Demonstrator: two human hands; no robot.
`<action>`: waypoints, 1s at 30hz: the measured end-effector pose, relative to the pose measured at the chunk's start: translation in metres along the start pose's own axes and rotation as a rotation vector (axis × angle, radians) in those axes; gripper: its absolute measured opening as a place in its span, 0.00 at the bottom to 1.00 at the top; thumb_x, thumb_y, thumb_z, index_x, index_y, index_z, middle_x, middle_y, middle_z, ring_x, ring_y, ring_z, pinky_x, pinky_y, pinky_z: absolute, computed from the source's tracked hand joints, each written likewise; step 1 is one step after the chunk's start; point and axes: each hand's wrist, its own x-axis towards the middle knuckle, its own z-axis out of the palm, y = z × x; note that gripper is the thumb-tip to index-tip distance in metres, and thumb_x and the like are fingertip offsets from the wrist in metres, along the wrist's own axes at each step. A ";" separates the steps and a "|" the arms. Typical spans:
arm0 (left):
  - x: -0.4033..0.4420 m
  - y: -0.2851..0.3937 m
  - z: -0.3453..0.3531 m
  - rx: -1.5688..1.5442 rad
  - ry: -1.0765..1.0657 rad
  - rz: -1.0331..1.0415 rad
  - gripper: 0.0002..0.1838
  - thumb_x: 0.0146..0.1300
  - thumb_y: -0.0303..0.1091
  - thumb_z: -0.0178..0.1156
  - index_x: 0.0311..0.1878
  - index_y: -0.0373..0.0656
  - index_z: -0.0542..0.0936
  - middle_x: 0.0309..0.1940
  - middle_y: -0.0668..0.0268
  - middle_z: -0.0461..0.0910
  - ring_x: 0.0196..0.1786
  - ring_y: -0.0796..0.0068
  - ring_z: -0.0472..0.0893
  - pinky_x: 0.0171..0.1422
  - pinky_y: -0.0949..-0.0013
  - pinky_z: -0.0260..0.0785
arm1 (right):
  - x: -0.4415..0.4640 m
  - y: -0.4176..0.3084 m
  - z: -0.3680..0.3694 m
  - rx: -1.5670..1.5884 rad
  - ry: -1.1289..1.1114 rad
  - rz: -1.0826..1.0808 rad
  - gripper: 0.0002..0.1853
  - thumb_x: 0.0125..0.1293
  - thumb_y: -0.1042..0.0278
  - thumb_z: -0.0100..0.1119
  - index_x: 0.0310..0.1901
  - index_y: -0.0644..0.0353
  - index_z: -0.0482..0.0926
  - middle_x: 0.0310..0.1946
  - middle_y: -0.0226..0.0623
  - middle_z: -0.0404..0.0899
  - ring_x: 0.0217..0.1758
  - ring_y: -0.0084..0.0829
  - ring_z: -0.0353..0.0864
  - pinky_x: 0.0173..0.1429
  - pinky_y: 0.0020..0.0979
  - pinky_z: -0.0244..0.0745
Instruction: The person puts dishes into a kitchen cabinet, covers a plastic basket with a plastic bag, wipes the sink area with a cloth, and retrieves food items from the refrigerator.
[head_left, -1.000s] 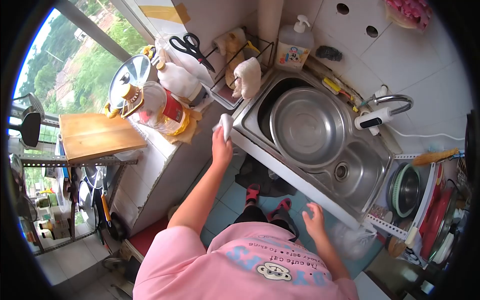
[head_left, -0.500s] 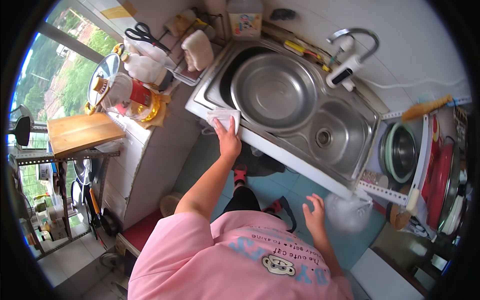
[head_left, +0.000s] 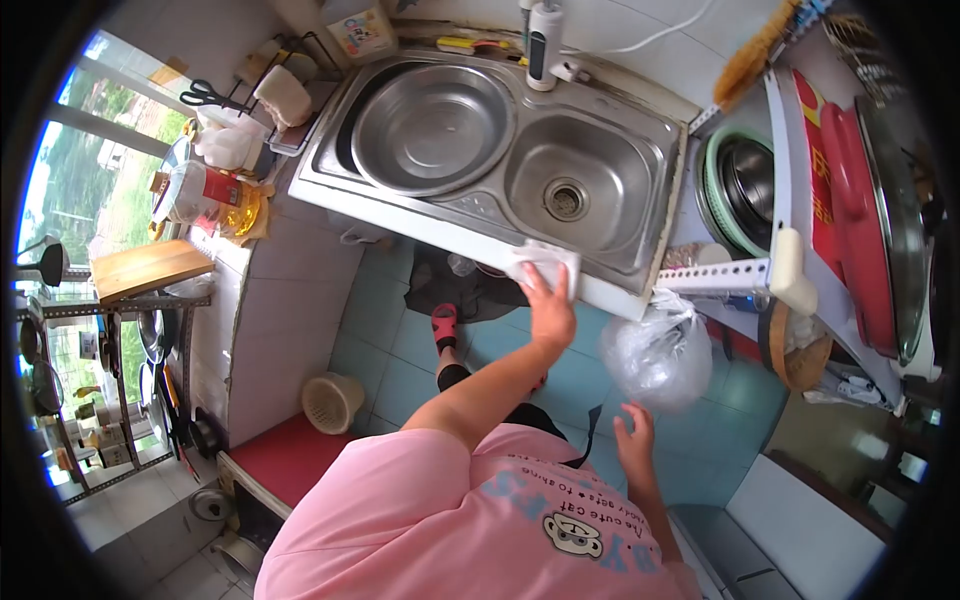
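My left hand point(head_left: 551, 312) presses a white cloth point(head_left: 548, 262) against the white front edge point(head_left: 440, 229) of the steel sink point(head_left: 612, 262), below the small basin with the drain. The cloth is bunched under my fingers. My right hand point(head_left: 634, 440) hangs at the lower right with its fingers apart and nothing in them, just beneath a clear plastic bag point(head_left: 658, 355). A large round metal bowl point(head_left: 433, 130) rests in the left basin.
The faucet point(head_left: 543, 45) stands behind the sink. Left are an oil bottle point(head_left: 205, 192), a wooden board point(head_left: 150, 268) and scissors point(head_left: 210, 94). On the right, a rack holds green and steel bowls point(head_left: 745, 185) and a red lid point(head_left: 858, 230). A pale bin point(head_left: 332, 402) stands lower left.
My left hand with the cloth has moved right, first onto the sink's front edge and then along it. The view has shifted right. My right hand stays low, now nearer the plastic bag.
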 end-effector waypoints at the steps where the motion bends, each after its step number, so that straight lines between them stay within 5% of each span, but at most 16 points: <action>1: -0.015 0.015 0.012 0.015 -0.065 0.076 0.34 0.58 0.25 0.56 0.70 0.49 0.63 0.71 0.30 0.33 0.72 0.24 0.40 0.76 0.47 0.41 | -0.005 0.005 -0.003 0.023 0.000 0.043 0.15 0.56 0.72 0.62 0.46 0.61 0.78 0.52 0.47 0.74 0.57 0.45 0.72 0.63 0.40 0.65; 6: -0.053 0.067 0.031 -0.300 -0.315 0.303 0.25 0.66 0.39 0.56 0.66 0.44 0.68 0.70 0.35 0.48 0.72 0.38 0.54 0.73 0.59 0.53 | -0.016 0.022 -0.015 0.094 -0.001 0.069 0.15 0.56 0.72 0.62 0.46 0.62 0.78 0.51 0.47 0.74 0.57 0.45 0.73 0.62 0.39 0.66; 8: -0.032 0.060 0.008 -1.030 -0.781 -0.325 0.27 0.70 0.51 0.50 0.65 0.44 0.69 0.67 0.45 0.62 0.67 0.46 0.65 0.63 0.55 0.62 | -0.015 0.025 -0.019 0.119 0.013 0.043 0.15 0.55 0.72 0.62 0.46 0.62 0.78 0.50 0.47 0.75 0.57 0.45 0.73 0.62 0.39 0.67; 9: -0.024 0.084 -0.061 -0.814 -0.675 -0.530 0.33 0.69 0.61 0.45 0.64 0.43 0.69 0.58 0.52 0.72 0.58 0.53 0.72 0.53 0.53 0.67 | -0.014 0.029 -0.019 0.129 0.019 0.037 0.15 0.55 0.72 0.62 0.46 0.62 0.78 0.50 0.47 0.75 0.57 0.45 0.73 0.62 0.39 0.67; 10: -0.006 0.057 -0.054 -0.863 -0.555 -0.657 0.37 0.67 0.64 0.46 0.64 0.39 0.68 0.53 0.51 0.76 0.52 0.55 0.75 0.49 0.49 0.68 | -0.014 0.034 -0.019 0.137 0.025 0.017 0.15 0.55 0.72 0.62 0.45 0.63 0.78 0.50 0.47 0.75 0.56 0.44 0.73 0.61 0.39 0.67; 12: 0.025 0.038 -0.124 -0.843 -0.435 -0.699 0.34 0.67 0.61 0.49 0.60 0.37 0.71 0.48 0.53 0.77 0.46 0.59 0.77 0.50 0.57 0.69 | -0.012 0.041 -0.018 0.153 0.041 -0.003 0.14 0.55 0.73 0.62 0.45 0.63 0.78 0.49 0.46 0.75 0.56 0.44 0.73 0.61 0.39 0.67; 16: 0.083 -0.037 -0.182 -0.729 0.073 -0.134 0.22 0.71 0.45 0.49 0.54 0.33 0.75 0.41 0.60 0.79 0.41 0.72 0.76 0.46 0.70 0.70 | -0.012 0.055 -0.014 0.145 0.050 0.006 0.14 0.56 0.73 0.62 0.46 0.62 0.77 0.51 0.45 0.74 0.56 0.42 0.74 0.59 0.37 0.69; 18: 0.102 -0.034 -0.199 -0.262 0.080 -0.042 0.21 0.72 0.40 0.48 0.57 0.32 0.72 0.38 0.59 0.79 0.39 0.72 0.76 0.45 0.69 0.69 | -0.009 0.059 -0.011 0.113 0.048 -0.008 0.15 0.58 0.74 0.61 0.48 0.62 0.77 0.54 0.45 0.73 0.56 0.39 0.73 0.57 0.35 0.70; 19: 0.121 -0.062 -0.175 -0.143 0.188 0.111 0.22 0.70 0.39 0.48 0.59 0.32 0.71 0.54 0.46 0.75 0.60 0.46 0.72 0.65 0.61 0.63 | -0.007 0.050 -0.014 0.130 0.049 0.017 0.15 0.56 0.73 0.62 0.46 0.62 0.77 0.51 0.46 0.74 0.56 0.42 0.74 0.59 0.37 0.69; 20: 0.134 -0.088 -0.153 -0.006 0.169 0.220 0.23 0.68 0.39 0.50 0.63 0.38 0.69 0.65 0.47 0.65 0.69 0.47 0.63 0.70 0.53 0.57 | -0.006 0.042 -0.016 0.145 0.055 0.049 0.14 0.55 0.72 0.62 0.45 0.63 0.78 0.49 0.47 0.75 0.56 0.45 0.74 0.60 0.39 0.68; 22: 0.135 -0.087 -0.121 0.408 -0.073 0.099 0.26 0.66 0.40 0.53 0.66 0.43 0.67 0.71 0.50 0.56 0.73 0.46 0.55 0.70 0.38 0.50 | -0.001 0.035 -0.017 0.123 0.068 0.079 0.15 0.55 0.72 0.62 0.45 0.62 0.78 0.49 0.47 0.75 0.56 0.45 0.74 0.61 0.39 0.67; 23: 0.131 -0.092 -0.100 0.428 -0.012 0.188 0.30 0.65 0.42 0.54 0.69 0.46 0.64 0.74 0.53 0.50 0.75 0.44 0.48 0.68 0.28 0.44 | 0.003 0.032 -0.018 0.105 0.063 0.088 0.15 0.55 0.72 0.62 0.45 0.62 0.78 0.49 0.48 0.75 0.56 0.45 0.74 0.61 0.40 0.67; 30: 0.076 0.011 -0.017 0.435 -0.187 0.442 0.32 0.65 0.45 0.53 0.70 0.46 0.62 0.73 0.55 0.54 0.74 0.49 0.53 0.72 0.34 0.41 | 0.010 0.028 -0.003 0.115 0.102 0.151 0.14 0.55 0.69 0.63 0.44 0.62 0.78 0.48 0.47 0.75 0.54 0.46 0.74 0.60 0.40 0.67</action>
